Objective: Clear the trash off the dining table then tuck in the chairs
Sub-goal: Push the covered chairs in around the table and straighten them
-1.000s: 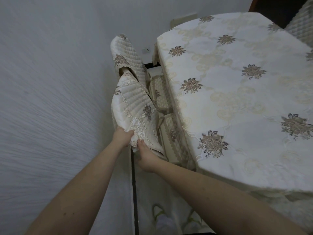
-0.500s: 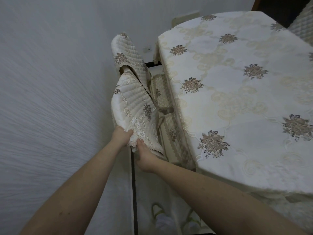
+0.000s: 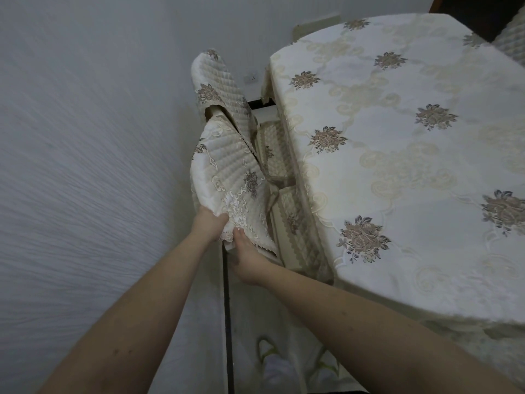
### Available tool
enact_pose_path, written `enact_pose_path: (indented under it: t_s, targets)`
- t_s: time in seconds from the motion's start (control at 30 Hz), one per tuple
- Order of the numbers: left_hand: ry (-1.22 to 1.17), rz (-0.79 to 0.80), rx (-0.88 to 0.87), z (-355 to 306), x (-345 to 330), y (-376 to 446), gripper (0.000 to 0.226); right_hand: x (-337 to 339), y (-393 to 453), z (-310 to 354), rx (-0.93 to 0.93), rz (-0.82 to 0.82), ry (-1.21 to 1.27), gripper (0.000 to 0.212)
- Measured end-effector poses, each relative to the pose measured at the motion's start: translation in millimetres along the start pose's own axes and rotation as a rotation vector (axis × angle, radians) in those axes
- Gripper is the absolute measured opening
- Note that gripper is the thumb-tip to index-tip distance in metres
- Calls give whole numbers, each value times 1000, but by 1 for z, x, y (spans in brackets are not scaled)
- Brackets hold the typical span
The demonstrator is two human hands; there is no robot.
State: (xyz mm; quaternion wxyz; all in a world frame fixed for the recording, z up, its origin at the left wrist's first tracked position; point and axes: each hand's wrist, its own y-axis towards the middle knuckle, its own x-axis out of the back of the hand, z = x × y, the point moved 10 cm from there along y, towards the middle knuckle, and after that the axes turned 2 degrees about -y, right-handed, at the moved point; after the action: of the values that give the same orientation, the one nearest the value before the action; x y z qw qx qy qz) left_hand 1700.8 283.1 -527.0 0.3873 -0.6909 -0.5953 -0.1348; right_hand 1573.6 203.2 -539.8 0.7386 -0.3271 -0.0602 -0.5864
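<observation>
The dining table (image 3: pixel 412 172) fills the right side, under a cream cloth with embroidered flowers; no trash shows on it. Two chairs with quilted cream covers stand along its left edge. The near chair (image 3: pixel 227 177) has its backrest top in both my hands: my left hand (image 3: pixel 208 224) grips the top corner, my right hand (image 3: pixel 247 257) holds the edge just below it. Its seat (image 3: pixel 295 223) lies partly under the table edge. The far chair (image 3: pixel 218 86) stands right behind it, its seat partly under the table too.
A white textured wall (image 3: pixel 85 166) runs close along the left, leaving a narrow gap beside the chairs. A wall socket (image 3: pixel 252 78) sits low behind the far chair. My slippered feet (image 3: pixel 284 362) show at the bottom. Another chair's quilted back (image 3: pixel 511 44) peeks in at the top right.
Both hands keep their hold on the near chair's backrest. The view has shifted slightly; the chair looks almost unmoved.
</observation>
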Motion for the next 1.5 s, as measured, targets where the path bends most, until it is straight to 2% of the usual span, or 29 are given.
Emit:
enact_pose_path:
  t_s: [0.17, 0.33, 0.5, 0.67, 0.73, 0.77, 0.87, 1.0, 1.27, 1.4, 1.5]
  targets:
    - [27, 10, 11, 2, 0, -5, 57, 12, -8, -3, 21, 1, -45, 74]
    - [52, 6, 20, -2, 1, -12, 56, 22, -20, -1, 51, -18, -92, 66]
    - [83, -4, 24, -7, 1, -20, 54, 29, -35, -11, 37, -22, -126, 68]
    - [-55, 42, 45, 13, -6, -17, 66, 41, -50, -21, 47, -29, -203, 71]
    - [-9, 69, 47, 13, -10, -32, 75, 50, -57, -27, 56, -39, -255, 70]
    - [66, 79, 28, 6, -10, -48, 71, 55, -61, -31, 60, -45, -287, 69]
    - [361, 54, -100, -8, -6, -87, 50, 71, -75, -44, 75, -76, -413, 67]
    - [711, -103, -325, -29, 8, -126, 40, 99, -105, -62, 62, -165, -552, 64]
    - [748, -55, -722, -72, -49, -207, 61, 124, -162, -67, 1, -395, -723, 62]
    - [746, -65, -886, -94, -54, -230, 69, 125, -203, -53, -15, -452, -833, 67]
    - [711, -92, -998, -113, -55, -244, 67, 123, -232, -68, -93, -503, -836, 62]
